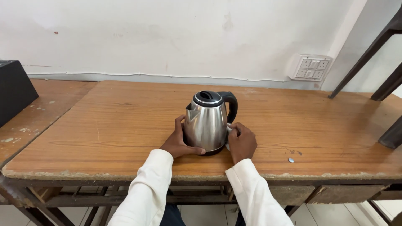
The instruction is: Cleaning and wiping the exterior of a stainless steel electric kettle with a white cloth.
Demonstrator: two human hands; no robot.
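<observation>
- While both hands rest at the foot of the steel kettle (207, 122), we take the step in hand to be steadying it — the kettle stands upright near the front middle of the wooden surface (125, 121), its black lid shut and its black handle turned away to the right.
- Our left hand (179, 144) curls loosely round the kettle's left side, thumb lying along the dark base; it touches but does not lift.
- Our right hand (241, 141) sits half-closed against the lower right side, fingers pinched on something small and pale by the base — we cannot tell what it is.
- We judge that any next move calls for a firmer hold: the polished wall is likely slippery, so the handle would give the surer grip.
- Off to the side lie a small round coin-like thing (291, 160), a black box (12, 90) at the far left, and a switch panel (310, 68) on the wall.
</observation>
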